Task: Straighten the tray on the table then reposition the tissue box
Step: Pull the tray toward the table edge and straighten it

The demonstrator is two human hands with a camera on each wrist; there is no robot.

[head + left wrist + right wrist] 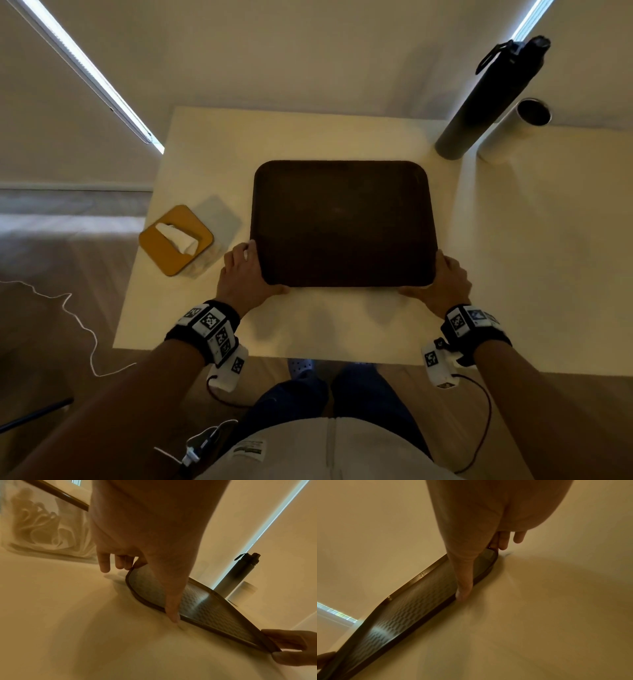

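Note:
A dark brown tray (342,222) lies flat on the white table (342,325), its edges about square to the table. My left hand (245,274) grips its near left corner, thumb on the near edge and fingers along the left side. My right hand (442,281) grips the near right corner the same way. The left wrist view shows the left hand (147,591) on the tray (205,608), with the right hand (288,650) at the far corner. The right wrist view shows the right hand (483,571) on the tray (402,615). A yellow-lidded clear tissue box (174,240) (42,527) sits skewed to the tray's left.
A tall dark bottle (486,102) (240,572) and a white tumbler (513,133) (243,592) stand at the table's back right. The tissue box is near the table's left edge. A white cable (78,325) lies on the floor at the left.

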